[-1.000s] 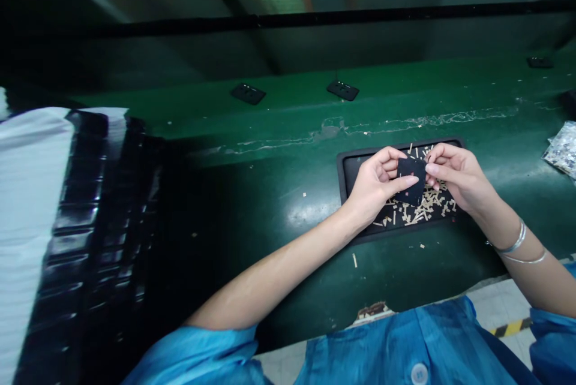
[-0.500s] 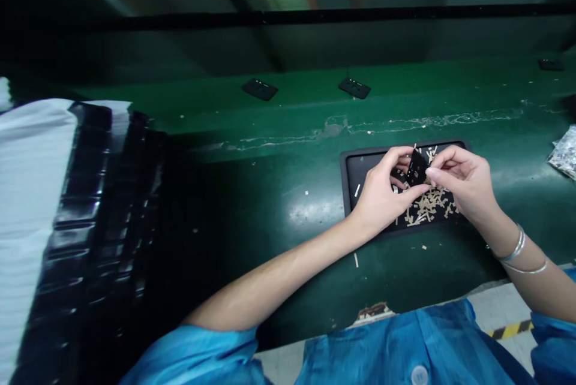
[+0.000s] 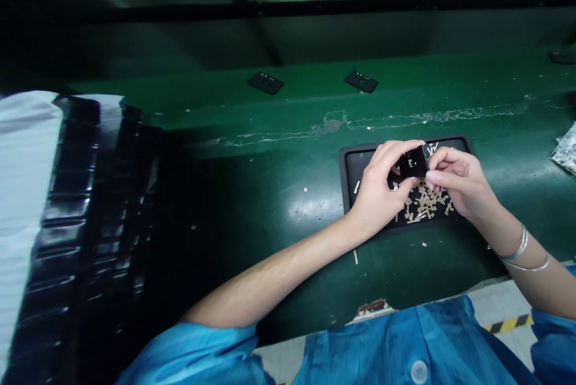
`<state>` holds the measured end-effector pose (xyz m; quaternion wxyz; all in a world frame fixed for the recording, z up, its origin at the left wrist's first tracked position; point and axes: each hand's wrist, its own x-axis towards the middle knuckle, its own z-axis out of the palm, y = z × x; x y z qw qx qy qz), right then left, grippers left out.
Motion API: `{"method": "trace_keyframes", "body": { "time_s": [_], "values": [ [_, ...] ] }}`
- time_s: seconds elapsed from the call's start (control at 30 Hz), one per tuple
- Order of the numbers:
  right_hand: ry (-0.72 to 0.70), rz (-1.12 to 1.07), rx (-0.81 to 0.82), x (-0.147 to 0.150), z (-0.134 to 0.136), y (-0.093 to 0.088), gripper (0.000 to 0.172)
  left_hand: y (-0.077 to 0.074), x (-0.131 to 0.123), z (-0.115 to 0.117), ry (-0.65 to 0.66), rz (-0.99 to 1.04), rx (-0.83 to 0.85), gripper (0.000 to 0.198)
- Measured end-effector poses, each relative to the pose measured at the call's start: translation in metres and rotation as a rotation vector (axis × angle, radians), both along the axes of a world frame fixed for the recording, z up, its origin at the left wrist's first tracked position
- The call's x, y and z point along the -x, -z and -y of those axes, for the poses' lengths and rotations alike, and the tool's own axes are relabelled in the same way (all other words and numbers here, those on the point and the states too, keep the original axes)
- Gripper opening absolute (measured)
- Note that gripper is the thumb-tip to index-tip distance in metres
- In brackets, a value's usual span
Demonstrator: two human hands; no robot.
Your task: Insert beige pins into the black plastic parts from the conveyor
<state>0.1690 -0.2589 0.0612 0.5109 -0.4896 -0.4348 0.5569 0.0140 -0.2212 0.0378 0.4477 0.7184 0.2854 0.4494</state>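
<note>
My left hand (image 3: 380, 184) grips a small black plastic plate (image 3: 411, 163) by its edges, thumb below and fingers above. Small light marks or openings show on the plate's face. At the plate's right edge my right hand (image 3: 461, 184) has its thumb and forefinger pinched together; whatever lies between them is hidden or too small to make out. Both hands are over a shallow black tray (image 3: 345, 184). Inside it lies a scatter of small beige strips (image 3: 425, 202), mostly toward the right.
Two flat black plates (image 3: 265, 83) (image 3: 361, 81) lie farther back on the green surface (image 3: 270, 205), and another black piece (image 3: 561, 58) at the far right. Dark trays (image 3: 72, 211) are stacked at left. A shiny bag (image 3: 564, 151) sits at the right edge. Loose strips dot the surface.
The black plate in my left hand has turned, its face now lying more level and wider to view. My right-hand fingertips stay at its right edge. The view has shifted slightly.
</note>
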Motion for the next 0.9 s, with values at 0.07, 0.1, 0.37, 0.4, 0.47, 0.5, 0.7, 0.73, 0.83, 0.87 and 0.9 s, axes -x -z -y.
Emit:
{"method": "trace_keyframes", "body": {
  "time_s": [0.07, 0.1, 0.37, 0.4, 0.47, 0.5, 0.7, 0.73, 0.83, 0.87, 0.9],
  "values": [
    [-0.055, -0.032, 0.059, -0.0018, -0.0003, 0.0004, 0.020, -0.0001, 0.0011, -0.0001, -0.018, -0.022, -0.072, 0.045],
    [-0.079, -0.045, 0.084, -0.0027, -0.0004, 0.0004, 0.021, -0.0003, 0.0015, -0.0001, -0.024, -0.034, -0.106, 0.044],
    [0.134, 0.176, -0.056, -0.0020, 0.0003, 0.0031, 0.018, -0.0008, -0.0014, -0.0016, 0.132, 0.182, 0.182, 0.041],
    [0.195, 0.259, -0.089, -0.0014, 0.0003, 0.0034, 0.016, -0.0003, -0.0021, -0.0024, 0.177, 0.245, 0.269, 0.043],
    [0.237, 0.377, -0.113, -0.0012, -0.0002, 0.0036, 0.013, 0.0007, -0.0031, -0.0045, 0.246, 0.331, 0.418, 0.046],
    [0.220, 0.394, -0.104, -0.0015, -0.0007, 0.0037, 0.014, 0.0011, -0.0034, -0.0055, 0.264, 0.354, 0.477, 0.047],
    [-0.006, 0.045, 0.138, -0.0052, -0.0054, 0.0070, 0.031, 0.0010, -0.0039, -0.0088, 0.299, 0.438, 0.646, 0.049],
    [-0.027, -0.023, 0.171, -0.0054, -0.0061, 0.0077, 0.034, 0.0009, -0.0038, -0.0089, 0.296, 0.444, 0.653, 0.048],
    [-0.045, -0.142, 0.217, -0.0054, -0.0081, 0.0091, 0.038, 0.0015, -0.0037, -0.0092, 0.282, 0.453, 0.670, 0.044],
    [-0.045, -0.156, 0.227, -0.0055, -0.0086, 0.0096, 0.039, 0.0020, -0.0039, -0.0094, 0.285, 0.454, 0.675, 0.043],
    [-0.044, -0.160, 0.234, -0.0056, -0.0088, 0.0102, 0.041, 0.0025, -0.0043, -0.0095, 0.292, 0.453, 0.677, 0.042]
  ]
}}
